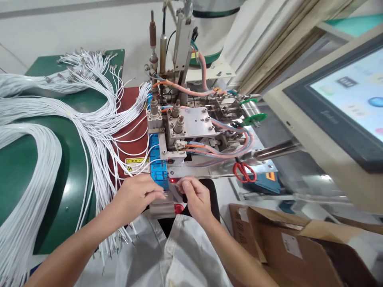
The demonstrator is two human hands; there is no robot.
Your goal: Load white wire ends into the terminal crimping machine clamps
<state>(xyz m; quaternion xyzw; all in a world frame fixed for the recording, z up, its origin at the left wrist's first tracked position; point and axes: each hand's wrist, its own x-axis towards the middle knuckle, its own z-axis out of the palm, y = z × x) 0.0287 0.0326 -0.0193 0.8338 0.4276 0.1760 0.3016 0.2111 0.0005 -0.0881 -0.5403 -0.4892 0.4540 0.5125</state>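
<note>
My left hand (136, 199) is closed in a pinch just in front of the blue clamp row (159, 173) on the machine. Fine pale wire ends show at its fingertips, apparently those of a white cable whose length the hand hides. To the right, my right hand (196, 196) is curled with thumb and fingertips together, close to a small red light (172, 180); what it holds, if anything, is hidden. White cables (101, 131) fan out from a bundle on the left, and some run into the blue clamps.
A soldering-type machine (191, 123) with hoses stands ahead. Its wire spool (253, 111) has green flanges. Red-handled scissors (244, 172) hang at its right. A touchscreen (350, 91) leans in at right, above cardboard boxes (293, 247). More cables cover the green table (73, 167).
</note>
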